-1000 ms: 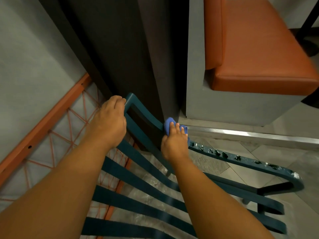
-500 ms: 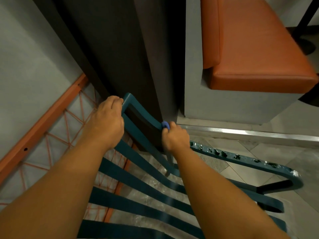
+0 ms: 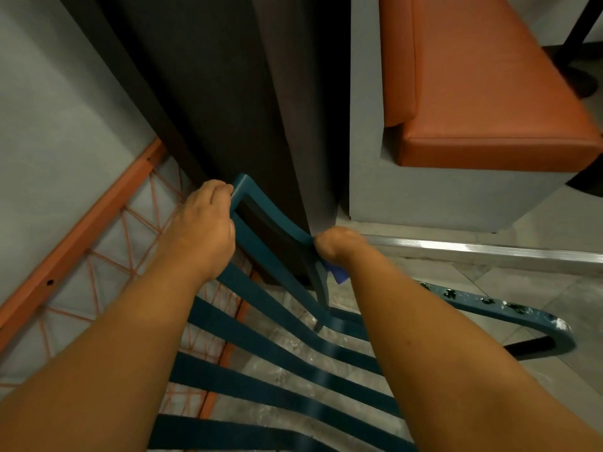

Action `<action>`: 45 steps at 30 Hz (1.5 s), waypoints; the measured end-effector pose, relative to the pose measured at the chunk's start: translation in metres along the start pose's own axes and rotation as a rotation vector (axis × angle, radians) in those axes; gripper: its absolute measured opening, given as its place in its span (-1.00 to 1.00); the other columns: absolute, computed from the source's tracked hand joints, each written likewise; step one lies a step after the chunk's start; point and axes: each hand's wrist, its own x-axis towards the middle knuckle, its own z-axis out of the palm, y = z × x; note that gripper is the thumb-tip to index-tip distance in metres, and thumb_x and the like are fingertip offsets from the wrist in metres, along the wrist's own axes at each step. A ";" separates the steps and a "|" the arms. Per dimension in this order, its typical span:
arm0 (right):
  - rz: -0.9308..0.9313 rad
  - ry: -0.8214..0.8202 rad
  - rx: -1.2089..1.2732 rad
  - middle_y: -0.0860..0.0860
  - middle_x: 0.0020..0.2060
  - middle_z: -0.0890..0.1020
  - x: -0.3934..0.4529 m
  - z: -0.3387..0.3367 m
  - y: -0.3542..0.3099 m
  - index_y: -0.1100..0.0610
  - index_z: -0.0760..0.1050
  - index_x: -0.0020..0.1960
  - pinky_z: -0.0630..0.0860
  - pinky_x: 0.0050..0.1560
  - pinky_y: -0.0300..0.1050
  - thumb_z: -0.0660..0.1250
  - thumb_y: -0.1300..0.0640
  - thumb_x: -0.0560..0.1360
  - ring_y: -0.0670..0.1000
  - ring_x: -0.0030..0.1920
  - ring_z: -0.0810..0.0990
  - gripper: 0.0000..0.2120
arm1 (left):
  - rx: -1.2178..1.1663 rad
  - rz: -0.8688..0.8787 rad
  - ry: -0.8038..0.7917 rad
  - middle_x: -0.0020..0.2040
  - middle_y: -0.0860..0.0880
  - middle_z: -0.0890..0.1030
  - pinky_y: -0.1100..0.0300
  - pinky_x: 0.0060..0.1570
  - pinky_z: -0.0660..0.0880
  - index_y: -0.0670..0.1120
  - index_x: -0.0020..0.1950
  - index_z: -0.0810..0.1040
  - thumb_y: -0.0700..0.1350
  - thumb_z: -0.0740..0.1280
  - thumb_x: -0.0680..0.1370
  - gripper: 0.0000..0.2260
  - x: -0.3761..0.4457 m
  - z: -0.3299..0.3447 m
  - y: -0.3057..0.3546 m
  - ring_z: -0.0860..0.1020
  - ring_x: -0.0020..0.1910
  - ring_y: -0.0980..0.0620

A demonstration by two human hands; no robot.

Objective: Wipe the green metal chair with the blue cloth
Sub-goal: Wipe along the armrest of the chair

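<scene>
The green metal chair [image 3: 270, 216] lies below me, its slatted back and curved top rail running from the centre down to the right. My left hand [image 3: 202, 223] grips the rail's upper left corner. My right hand [image 3: 339, 244] curls over the top rail farther right, holding the blue cloth [image 3: 337, 274]. Only a small blue corner of the cloth shows under the wrist; the rest is hidden by the hand.
A dark pillar [image 3: 228, 109] rises right behind the chair rail. An orange padded bench [image 3: 489, 93] on a grey base stands at the upper right. An orange wire frame [image 3: 98, 223] leans on the grey wall at left. The chair's chipped arm [image 3: 505, 311] reaches right over tiled floor.
My right hand has slid left and up along the top rail with the cloth, then turned over the rail, so the cloth now shows below the wrist. The left hand has kept its grip.
</scene>
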 end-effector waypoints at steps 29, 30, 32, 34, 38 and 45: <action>-0.387 0.375 -0.137 -0.06 0.54 -0.23 -0.040 0.075 0.072 -0.07 -0.23 0.55 -0.31 0.48 0.07 0.07 0.02 0.62 0.09 0.52 -0.30 -0.37 | 0.628 0.154 -0.491 0.55 -0.06 -0.30 -0.33 0.36 -0.34 0.07 0.54 -0.24 0.02 0.20 0.56 -0.28 -0.007 0.069 0.083 -0.36 0.48 -0.17; -0.347 0.393 -0.174 -0.05 0.54 -0.21 -0.040 0.073 0.081 -0.08 -0.23 0.55 -0.31 0.47 0.05 0.06 0.02 0.62 0.10 0.52 -0.28 -0.38 | 0.629 0.135 -0.509 0.54 -0.05 -0.32 -0.33 0.35 -0.35 0.07 0.54 -0.25 0.01 0.22 0.55 -0.25 -0.006 0.073 0.081 -0.38 0.48 -0.17; -0.196 0.394 -0.178 0.03 0.55 -0.18 -0.034 0.064 0.085 -0.07 -0.18 0.56 -0.23 0.49 0.09 0.02 -0.02 0.62 0.15 0.53 -0.21 -0.41 | 0.629 0.123 -0.517 0.53 -0.05 -0.34 -0.31 0.37 -0.34 0.06 0.54 -0.26 -0.03 0.22 0.56 -0.25 -0.007 0.077 0.079 -0.39 0.47 -0.19; -0.079 0.358 -0.138 0.12 0.55 -0.16 -0.026 0.058 0.072 -0.02 -0.14 0.57 -0.16 0.50 0.16 0.00 -0.04 0.63 0.21 0.53 -0.18 -0.43 | 0.622 0.113 -0.523 0.53 -0.05 -0.34 -0.28 0.38 -0.32 0.04 0.54 -0.27 -0.07 0.20 0.56 -0.26 -0.009 0.079 0.080 -0.39 0.46 -0.20; -0.256 0.377 -0.117 0.03 0.56 -0.16 -0.034 0.069 0.060 -0.01 -0.17 0.57 -0.27 0.49 0.11 0.04 0.01 0.62 0.15 0.53 -0.23 -0.40 | 0.603 0.049 -0.546 0.52 -0.06 -0.37 -0.24 0.41 -0.30 0.01 0.53 -0.29 -0.06 0.23 0.55 -0.23 -0.011 0.083 0.090 -0.40 0.46 -0.19; -0.146 0.394 -0.224 0.00 0.56 -0.12 -0.042 0.063 0.095 -0.09 -0.14 0.56 -0.30 0.45 0.12 0.01 -0.01 0.63 0.17 0.53 -0.22 -0.44 | 0.632 0.038 -0.564 0.51 -0.07 -0.41 -0.27 0.40 -0.29 0.00 0.51 -0.34 -0.15 0.20 0.57 -0.23 -0.012 0.088 0.095 -0.41 0.45 -0.20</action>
